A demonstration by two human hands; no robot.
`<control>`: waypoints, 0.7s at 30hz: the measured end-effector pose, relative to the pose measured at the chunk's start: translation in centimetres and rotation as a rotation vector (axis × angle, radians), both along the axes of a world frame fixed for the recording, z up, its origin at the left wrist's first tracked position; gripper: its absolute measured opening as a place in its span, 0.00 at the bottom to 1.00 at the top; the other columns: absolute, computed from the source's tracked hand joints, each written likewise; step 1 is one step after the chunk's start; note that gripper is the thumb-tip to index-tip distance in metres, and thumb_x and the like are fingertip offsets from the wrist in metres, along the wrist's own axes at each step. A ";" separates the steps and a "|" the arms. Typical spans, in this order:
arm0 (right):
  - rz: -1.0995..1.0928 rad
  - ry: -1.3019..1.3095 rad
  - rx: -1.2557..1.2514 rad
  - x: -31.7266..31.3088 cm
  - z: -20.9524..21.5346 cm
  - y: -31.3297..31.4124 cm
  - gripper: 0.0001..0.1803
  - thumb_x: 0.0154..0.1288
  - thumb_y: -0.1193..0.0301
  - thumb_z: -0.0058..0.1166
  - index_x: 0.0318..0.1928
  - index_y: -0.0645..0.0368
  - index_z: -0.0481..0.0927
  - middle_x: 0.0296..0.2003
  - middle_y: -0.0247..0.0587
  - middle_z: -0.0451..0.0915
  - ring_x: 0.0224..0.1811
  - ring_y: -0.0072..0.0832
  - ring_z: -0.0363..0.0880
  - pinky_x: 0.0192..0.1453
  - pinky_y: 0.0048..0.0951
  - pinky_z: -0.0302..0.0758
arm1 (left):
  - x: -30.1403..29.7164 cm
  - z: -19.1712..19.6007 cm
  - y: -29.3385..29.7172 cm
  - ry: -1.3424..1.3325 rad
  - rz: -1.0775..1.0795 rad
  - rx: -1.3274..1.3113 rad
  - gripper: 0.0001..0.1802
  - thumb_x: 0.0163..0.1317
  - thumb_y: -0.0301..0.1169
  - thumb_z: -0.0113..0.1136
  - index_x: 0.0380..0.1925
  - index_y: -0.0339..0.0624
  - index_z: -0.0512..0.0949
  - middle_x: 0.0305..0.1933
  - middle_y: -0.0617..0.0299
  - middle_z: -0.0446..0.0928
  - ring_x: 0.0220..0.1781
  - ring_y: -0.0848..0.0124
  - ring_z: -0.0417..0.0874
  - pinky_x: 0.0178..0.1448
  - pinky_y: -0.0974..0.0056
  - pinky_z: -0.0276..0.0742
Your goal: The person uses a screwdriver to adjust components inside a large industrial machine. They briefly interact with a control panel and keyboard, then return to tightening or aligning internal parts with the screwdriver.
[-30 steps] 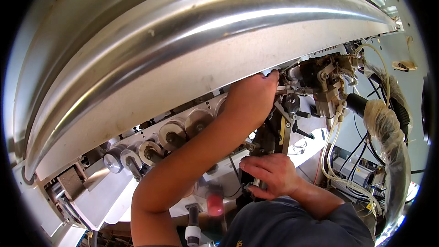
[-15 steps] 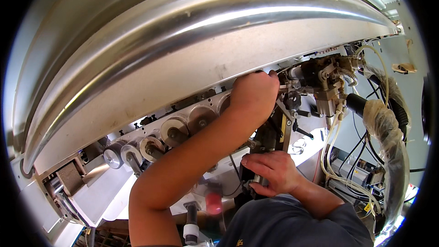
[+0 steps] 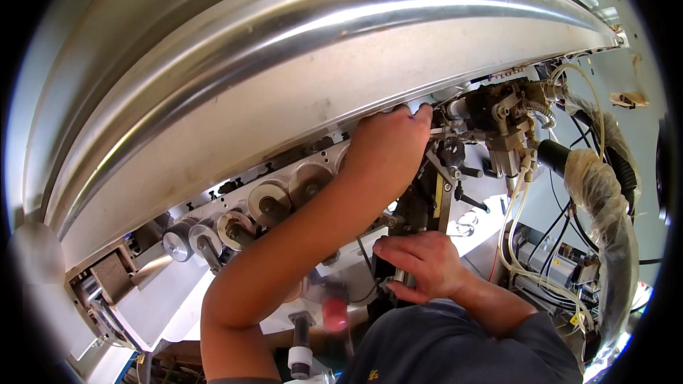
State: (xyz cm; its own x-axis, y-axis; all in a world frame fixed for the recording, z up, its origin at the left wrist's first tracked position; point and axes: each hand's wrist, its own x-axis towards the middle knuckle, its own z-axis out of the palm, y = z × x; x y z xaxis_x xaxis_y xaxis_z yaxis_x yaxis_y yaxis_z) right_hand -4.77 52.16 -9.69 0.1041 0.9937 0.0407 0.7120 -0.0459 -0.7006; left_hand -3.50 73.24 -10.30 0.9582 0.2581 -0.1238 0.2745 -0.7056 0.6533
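Note:
My left hand (image 3: 395, 144) reaches up to the lower edge of a long metal panel (image 3: 270, 110). Its fingers curl away from view beside a greasy machine head (image 3: 509, 110), and what they grip is hidden. Lower down, my right hand (image 3: 423, 264) is closed round a metal machine part (image 3: 400, 275) on a dark upright block. The thumb lies below that part and the fingers above it. Between the two hands runs a dark bracket (image 3: 413, 213) with a yellowish strip.
Several round rollers (image 3: 269, 203) line the machine plate left of my forearm. A black lever handle (image 3: 473, 199) sticks out right of the bracket. Pale tubes (image 3: 509, 242) and a plastic-wrapped hose (image 3: 597, 206) hang at the right. A polished bar (image 3: 320, 21) spans the top.
The whole view has shifted slightly. My left hand's fingertips have moved a little at the panel edge, while my right hand keeps its place on the metal part.

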 end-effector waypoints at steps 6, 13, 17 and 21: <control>0.005 -0.015 -0.010 0.0 0.0 0.0 0.32 0.50 0.62 0.67 0.58 0.56 0.79 0.52 0.42 0.84 0.39 0.39 0.86 0.38 0.35 0.80 | 0.9 -2.9 -0.7 -0.174 -0.015 0.181 0.11 0.63 0.28 0.55 0.43 0.39 0.82 0.32 0.53 0.83 0.37 0.55 0.87 0.41 0.55 0.83; -0.005 -0.010 -0.006 -0.2 -0.1 -0.2 0.32 0.50 0.62 0.67 0.59 0.55 0.78 0.52 0.42 0.84 0.40 0.40 0.86 0.38 0.36 0.80 | 0.8 -2.6 -0.4 -0.157 -0.022 0.053 0.14 0.64 0.29 0.53 0.47 0.41 0.82 0.36 0.48 0.81 0.41 0.47 0.84 0.46 0.46 0.79; -0.014 -0.024 -0.013 -0.5 -0.2 -0.4 0.33 0.50 0.62 0.67 0.60 0.54 0.78 0.51 0.41 0.84 0.40 0.40 0.85 0.38 0.36 0.80 | 1.6 -2.5 -0.6 -0.104 -0.067 0.074 0.14 0.62 0.28 0.54 0.46 0.44 0.83 0.37 0.47 0.81 0.43 0.46 0.83 0.48 0.47 0.79; -0.010 -0.054 -0.046 -0.6 0.1 -0.4 0.35 0.52 0.61 0.66 0.64 0.52 0.75 0.51 0.38 0.83 0.41 0.39 0.85 0.41 0.37 0.80 | 2.0 -3.1 -0.4 -0.160 -0.122 0.066 0.12 0.63 0.31 0.56 0.43 0.44 0.84 0.38 0.46 0.81 0.44 0.45 0.83 0.51 0.48 0.79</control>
